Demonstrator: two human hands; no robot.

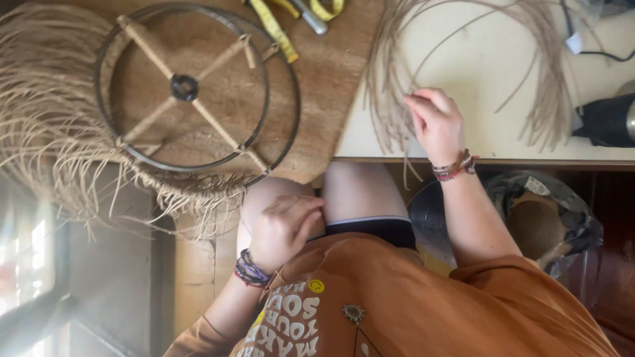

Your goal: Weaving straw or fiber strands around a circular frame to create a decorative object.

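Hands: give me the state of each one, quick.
Left hand: loosely curled, resting on the knee, holding nothing visible.
Right hand: fingers pinching thin rattan strands on the table.

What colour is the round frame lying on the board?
The round frame is dark metal, black-grey, with tan wrapped spokes crossing at a black hub; the head view shows it.

cream tabletop [483, 99] | brown wooden board [331, 79] | bright window light lower left [26, 264]
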